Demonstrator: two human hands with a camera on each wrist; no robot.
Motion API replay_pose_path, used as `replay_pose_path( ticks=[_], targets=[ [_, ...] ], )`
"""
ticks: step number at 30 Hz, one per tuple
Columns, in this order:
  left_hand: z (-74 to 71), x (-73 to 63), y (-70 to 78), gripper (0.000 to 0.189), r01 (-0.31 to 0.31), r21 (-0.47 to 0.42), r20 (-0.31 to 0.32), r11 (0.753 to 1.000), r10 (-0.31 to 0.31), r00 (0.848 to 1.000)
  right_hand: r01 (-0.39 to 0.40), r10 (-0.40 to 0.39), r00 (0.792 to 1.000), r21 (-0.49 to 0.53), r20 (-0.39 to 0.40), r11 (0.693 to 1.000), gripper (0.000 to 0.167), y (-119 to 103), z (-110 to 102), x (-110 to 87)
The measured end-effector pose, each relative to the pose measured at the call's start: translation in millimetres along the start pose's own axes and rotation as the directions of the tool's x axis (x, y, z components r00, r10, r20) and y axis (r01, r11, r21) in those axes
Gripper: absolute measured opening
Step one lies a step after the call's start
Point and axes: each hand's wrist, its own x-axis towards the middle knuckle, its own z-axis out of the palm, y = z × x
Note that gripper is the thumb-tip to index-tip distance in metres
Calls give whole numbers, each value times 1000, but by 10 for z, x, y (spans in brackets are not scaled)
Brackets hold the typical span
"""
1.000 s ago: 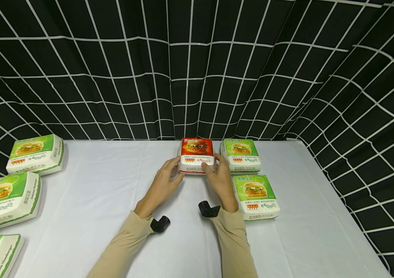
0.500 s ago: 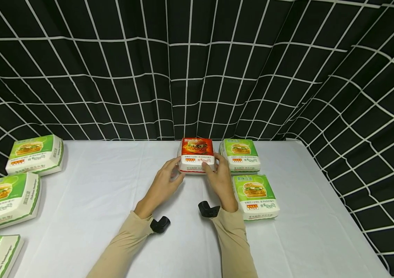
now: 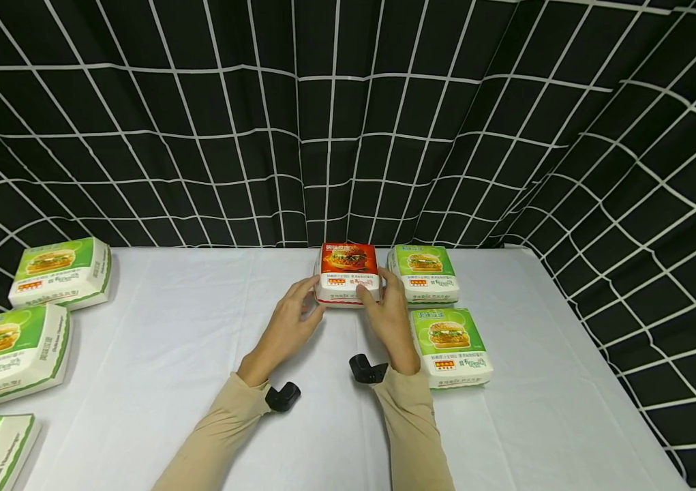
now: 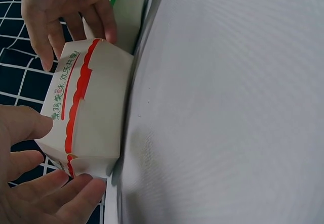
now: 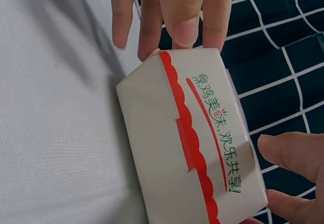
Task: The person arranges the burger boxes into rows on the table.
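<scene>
A red and white hamburger box (image 3: 349,273) sits flat on the white table at its back edge, its front face marked by a red wavy band. At its left end, my left hand (image 3: 291,320) lies with loosely straight fingers beside the box's side (image 4: 98,118), its thumb near the front corner. My right hand (image 3: 387,317) is at the other end, fingers along the right side and thumb over the front top edge. In the right wrist view, the right thumb (image 5: 288,150) extends loosely beside the box (image 5: 192,143). Neither hand is curled tightly round it.
A green hamburger box (image 3: 424,269) stands just right of the red one, with another green box (image 3: 450,344) in front of it. Along the left side are three more green boxes (image 3: 62,269). A black curtain with white grid lines (image 3: 335,136) rises behind the white table (image 3: 182,327).
</scene>
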Motion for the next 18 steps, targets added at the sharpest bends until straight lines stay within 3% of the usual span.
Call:
replay_pose_path(
  ticks=[9, 18],
  targets=[
    [-33, -10, 4, 55, 0, -2, -15, 1000, 0, 1000, 54, -54, 999, -49, -1, 997, 60, -108, -73, -41],
    [-105, -7, 52, 50, -4, 22, -28, 1000, 5, 1000, 73, -73, 997, -28, -8, 997, 58, -230, -131, -92]
  ],
)
